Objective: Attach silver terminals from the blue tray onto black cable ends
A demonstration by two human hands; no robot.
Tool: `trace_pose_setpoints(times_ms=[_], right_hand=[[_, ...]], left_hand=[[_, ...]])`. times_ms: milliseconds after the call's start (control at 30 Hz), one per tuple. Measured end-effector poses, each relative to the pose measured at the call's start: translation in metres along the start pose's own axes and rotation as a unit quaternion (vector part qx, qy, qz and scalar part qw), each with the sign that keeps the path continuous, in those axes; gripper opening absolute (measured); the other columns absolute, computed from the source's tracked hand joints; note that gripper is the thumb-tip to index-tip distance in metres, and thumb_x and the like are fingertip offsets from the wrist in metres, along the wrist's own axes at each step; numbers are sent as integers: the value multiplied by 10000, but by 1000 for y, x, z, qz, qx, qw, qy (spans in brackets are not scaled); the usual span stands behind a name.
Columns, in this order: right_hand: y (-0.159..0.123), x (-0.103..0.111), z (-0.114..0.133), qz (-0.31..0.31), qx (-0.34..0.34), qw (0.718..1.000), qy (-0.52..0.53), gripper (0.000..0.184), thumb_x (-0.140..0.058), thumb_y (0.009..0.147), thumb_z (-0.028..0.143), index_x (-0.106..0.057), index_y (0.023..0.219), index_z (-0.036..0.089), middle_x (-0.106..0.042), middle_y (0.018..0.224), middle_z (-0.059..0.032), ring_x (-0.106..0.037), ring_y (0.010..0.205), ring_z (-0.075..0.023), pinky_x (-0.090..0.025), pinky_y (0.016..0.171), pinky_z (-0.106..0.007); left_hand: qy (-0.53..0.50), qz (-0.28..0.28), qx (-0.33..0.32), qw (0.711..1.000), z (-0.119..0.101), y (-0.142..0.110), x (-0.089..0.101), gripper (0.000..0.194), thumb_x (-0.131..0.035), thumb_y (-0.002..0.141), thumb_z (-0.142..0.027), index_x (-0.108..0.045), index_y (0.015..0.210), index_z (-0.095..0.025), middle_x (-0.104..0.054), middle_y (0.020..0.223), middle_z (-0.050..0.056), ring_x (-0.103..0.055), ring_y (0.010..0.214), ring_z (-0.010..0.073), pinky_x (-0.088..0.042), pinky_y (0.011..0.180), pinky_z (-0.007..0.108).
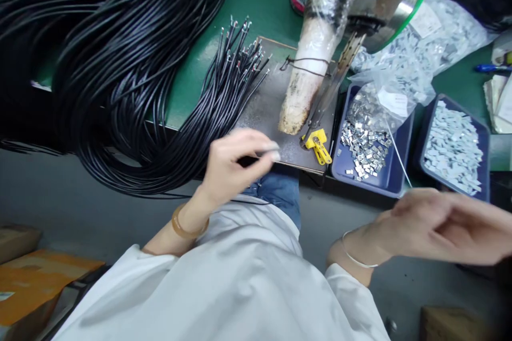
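Observation:
My left hand [236, 162] is over the front edge of the metal plate [266, 109], with thumb and index finger pinched together. Whatever is between the fingertips is too small and blurred to name. To its left lies a big bundle of black cables [192, 133], its stripped ends fanned out on the plate. My right hand [444, 226] is off the table's front edge at the right, below the blue bins, and its fingers are smeared by motion. A yellow part [318, 144] sits under the metal tool arm [330, 82], just right of my left hand.
One blue bin [394, 184] holds small silver metal shells [364, 152]; another bin [486, 170] holds pale blue-grey pieces [454, 146]. Behind them lies a clear bag of similar pieces [456, 37]. A plastic-wrapped post [306, 74] leans over the plate. Cardboard boxes [40, 277] stand on the floor.

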State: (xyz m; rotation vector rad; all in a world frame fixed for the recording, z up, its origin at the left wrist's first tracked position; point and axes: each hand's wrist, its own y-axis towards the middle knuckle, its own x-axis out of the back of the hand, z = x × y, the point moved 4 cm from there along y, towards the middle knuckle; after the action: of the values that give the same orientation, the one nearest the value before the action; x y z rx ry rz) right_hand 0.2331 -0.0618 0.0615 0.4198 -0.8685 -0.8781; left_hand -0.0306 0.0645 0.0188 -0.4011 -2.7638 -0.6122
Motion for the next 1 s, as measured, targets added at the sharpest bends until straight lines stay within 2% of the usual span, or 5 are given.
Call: trace_pose_setpoints(times_ms=[100,367,700,867,1000], right_hand=[[16,-23,-12,70,26,991,-111,141,-692,857,365,-674,787,244,-646,691,-20,-609,601,-183,-496,593,-346],[27,-70,-39,299,64,925,-225,90,-573,837,229,-560,748,218,-627,784,-23,-549,664,-165,-366,616,-302],[30,-77,-33,335,128,894,-267,73,-519,838,215,-496,771,236,-579,766,-26,-497,662,-176,-269,566,-308],[31,-76,-34,332,101,909,-230,77,-509,842,256,-501,769,236,-585,758,-18,-524,672,-171,-318,601,-302],[27,-67,-31,292,78,934,-191,82,-548,821,249,-521,747,226,-579,732,4,-519,622,-145,-375,637,-298]], left_hand=[[194,-158,7,968,26,18,25,233,-783,790,-295,-754,1010,-226,-698,1131,105,-602,1126,302,-454,1041,466],[290,-62,-2,955,29,13,27,242,-580,861,-185,-732,1046,-148,-692,979,88,-637,840,199,-501,805,323],[-200,-392,77,895,48,-1,65,80,-694,870,-244,-718,940,-215,-693,737,-3,-595,624,89,-515,585,195],[-278,-305,19,911,-8,-1,59,71,-749,860,-272,-767,822,-215,-774,867,14,-570,487,53,-388,386,188],[-277,100,77,953,-46,3,22,81,-739,845,-191,-797,900,-178,-723,646,21,-566,450,81,-412,410,214]])
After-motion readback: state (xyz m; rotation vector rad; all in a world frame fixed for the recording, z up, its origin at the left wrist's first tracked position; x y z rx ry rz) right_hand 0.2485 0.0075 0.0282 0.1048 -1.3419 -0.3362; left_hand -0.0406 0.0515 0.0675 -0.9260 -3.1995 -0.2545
